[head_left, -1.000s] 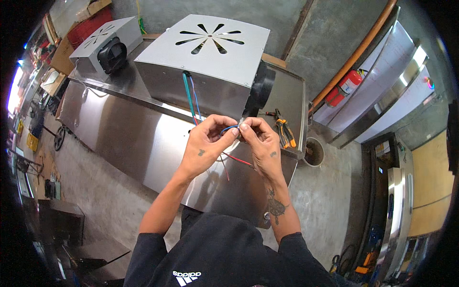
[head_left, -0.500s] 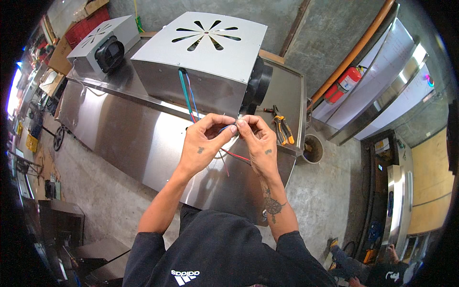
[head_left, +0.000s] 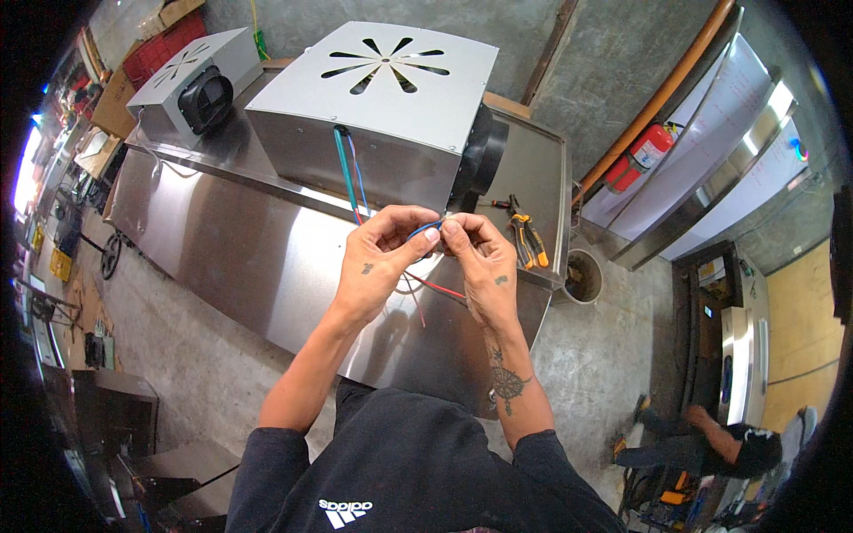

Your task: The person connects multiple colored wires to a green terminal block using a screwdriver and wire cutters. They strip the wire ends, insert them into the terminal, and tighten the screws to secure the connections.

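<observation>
The left hand (head_left: 378,259) pinches a blue wire (head_left: 425,228) in front of the large slotted metal housing (head_left: 404,164). The right hand (head_left: 485,262) pinches the same wire. Orange-and-black pliers (head_left: 522,235) lie right of the housing.

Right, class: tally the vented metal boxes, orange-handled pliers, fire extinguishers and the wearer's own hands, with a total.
Vented metal boxes: 2 (nearer box, farther box)
Orange-handled pliers: 1
Fire extinguisher: 1
Wearer's hands: 2 (left hand, right hand)
Total: 6
</observation>
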A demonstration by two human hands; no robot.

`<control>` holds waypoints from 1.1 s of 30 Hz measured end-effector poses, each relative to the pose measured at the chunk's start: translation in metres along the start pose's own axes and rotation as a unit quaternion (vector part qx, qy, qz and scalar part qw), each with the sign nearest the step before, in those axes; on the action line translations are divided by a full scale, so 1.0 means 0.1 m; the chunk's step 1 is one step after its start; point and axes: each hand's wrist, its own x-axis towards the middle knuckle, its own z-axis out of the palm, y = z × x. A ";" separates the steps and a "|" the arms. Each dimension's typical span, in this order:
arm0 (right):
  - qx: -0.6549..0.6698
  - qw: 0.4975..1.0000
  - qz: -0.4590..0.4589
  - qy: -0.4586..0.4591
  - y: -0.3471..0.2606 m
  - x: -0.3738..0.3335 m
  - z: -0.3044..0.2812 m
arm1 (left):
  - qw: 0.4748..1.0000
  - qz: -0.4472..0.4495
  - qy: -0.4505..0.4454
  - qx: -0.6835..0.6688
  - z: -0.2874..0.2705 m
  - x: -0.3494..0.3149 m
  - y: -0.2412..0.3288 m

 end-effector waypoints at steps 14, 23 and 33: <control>-0.071 0.996 -0.045 0.010 -0.03 -0.01 0.02 | 0.995 0.046 0.012 0.084 0.06 -0.02 -0.02; -0.194 0.973 -0.110 0.064 0.03 -0.01 0.05 | 1.000 -0.003 0.020 0.019 0.05 0.04 -0.09; -0.272 0.946 -0.159 0.076 -0.04 -0.07 0.08 | 0.999 -0.015 0.039 -0.008 0.12 0.03 -0.15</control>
